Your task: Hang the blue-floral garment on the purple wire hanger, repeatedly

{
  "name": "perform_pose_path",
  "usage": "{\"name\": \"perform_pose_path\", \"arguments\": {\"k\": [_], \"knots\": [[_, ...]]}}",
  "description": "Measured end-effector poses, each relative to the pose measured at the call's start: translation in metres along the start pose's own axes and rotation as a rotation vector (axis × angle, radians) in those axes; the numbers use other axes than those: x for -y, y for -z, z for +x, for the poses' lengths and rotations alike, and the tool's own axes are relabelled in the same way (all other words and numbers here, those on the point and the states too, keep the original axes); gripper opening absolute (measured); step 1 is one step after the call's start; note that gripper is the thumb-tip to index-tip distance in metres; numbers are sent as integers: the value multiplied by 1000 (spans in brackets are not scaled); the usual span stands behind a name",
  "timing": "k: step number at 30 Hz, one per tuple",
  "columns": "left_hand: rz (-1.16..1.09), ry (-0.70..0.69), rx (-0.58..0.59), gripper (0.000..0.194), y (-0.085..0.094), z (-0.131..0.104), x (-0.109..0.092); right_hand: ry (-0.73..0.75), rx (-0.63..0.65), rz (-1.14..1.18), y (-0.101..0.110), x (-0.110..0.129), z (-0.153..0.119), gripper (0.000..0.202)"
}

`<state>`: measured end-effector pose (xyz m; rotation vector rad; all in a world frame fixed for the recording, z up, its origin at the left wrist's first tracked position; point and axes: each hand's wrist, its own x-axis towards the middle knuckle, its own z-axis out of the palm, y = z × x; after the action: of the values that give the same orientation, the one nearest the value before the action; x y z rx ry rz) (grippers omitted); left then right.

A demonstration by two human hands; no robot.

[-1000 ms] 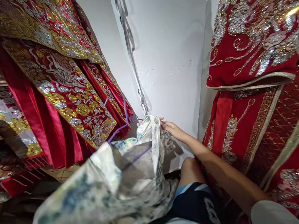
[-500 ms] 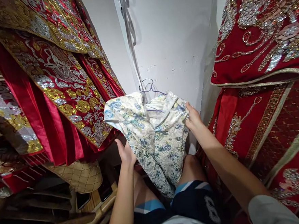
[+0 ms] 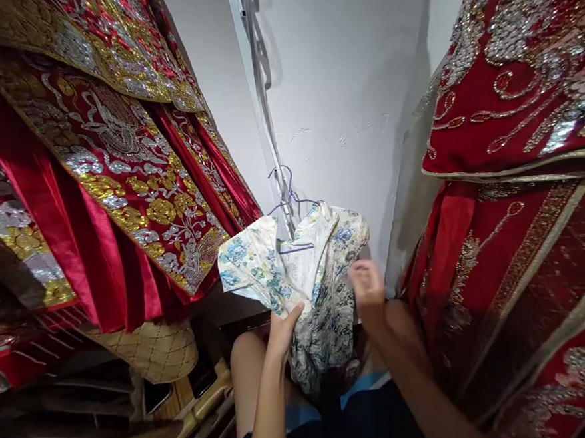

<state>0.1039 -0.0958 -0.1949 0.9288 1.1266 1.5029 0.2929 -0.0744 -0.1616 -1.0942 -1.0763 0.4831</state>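
A white garment with blue and green flowers point(image 3: 331, 296) hangs on a thin purple hanger point(image 3: 295, 249) in front of the wall. My left hand point(image 3: 284, 327) grips the front of the cloth below the neckline, thumb on top and fingers behind. Near the right edge of the garment is my right hand point(image 3: 368, 284), smeared by motion. Its fingers are blurred, and whether they touch the cloth is unclear.
Red embroidered garments hang at the left point(image 3: 133, 163) and right point(image 3: 509, 97). A metal rail point(image 3: 257, 81) runs down the pale wall point(image 3: 332, 63). Bamboo furniture point(image 3: 205, 402) and a quilted beige piece point(image 3: 151, 352) are at the lower left.
The garment and hanger sit lower in view. My left hand has moved from the left side to the front of the cloth. My right hand has left the shoulder and dropped.
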Motion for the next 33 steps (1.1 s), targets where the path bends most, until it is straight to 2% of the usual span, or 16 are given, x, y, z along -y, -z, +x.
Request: {"name": "perform_pose_path", "arguments": {"k": [1, 2, 4, 9, 12, 13, 15, 17, 18, 19, 21, 23, 26, 28, 29, 33], "knots": [[20, -17, 5, 68, -3, -2, 1, -56, 244, 9, -6, -2, -16, 22], [40, -38, 15, 67, -5, -4, 2, -106, 404, 25, -12, -5, -31, 25], [72, -76, 26, 66, -9, -8, 1, -166, 561, 16, -19, -9, -49, 31], [103, -88, 24, 64, -16, -18, -2, -170, 631, -60, -10, -12, -47, 39], [121, -65, -2, 65, -21, -24, 4, -236, 565, -34, 1, -6, -40, 39], [146, -66, -74, 67, -22, -27, 8, -271, 524, -5, 3, -4, -39, 39], [231, -143, -319, 69, -23, -35, 16, -365, 445, 98, 5, -1, -41, 38], [326, -353, -542, 66, -24, -45, 25, -484, 409, 244, 4, 1, -44, 37], [368, -480, -583, 61, -25, -48, 30, -539, 420, 315, 2, 0, -46, 37], [405, -598, -574, 54, -25, -50, 34, -586, 447, 377, 0, 0, -47, 36], [471, -730, -447, 38, -28, -48, 42, -634, 544, 453, -8, -1, -47, 34], [509, -726, -318, 28, -31, -37, 50, -632, 657, 431, -18, -2, -41, 33], [523, -680, -242, 25, -35, -11, 55, -569, 819, 312, -34, -2, -24, 35], [529, -691, -173, 11, -36, 4, 53, -533, 894, 265, -42, -1, -10, 37], [531, -695, -128, 6, -36, 9, 49, -520, 908, 257, -45, 1, -4, 37], [582, -669, 24, 22, -35, 6, 27, -539, 813, 327, -44, 15, 16, 34]]}}
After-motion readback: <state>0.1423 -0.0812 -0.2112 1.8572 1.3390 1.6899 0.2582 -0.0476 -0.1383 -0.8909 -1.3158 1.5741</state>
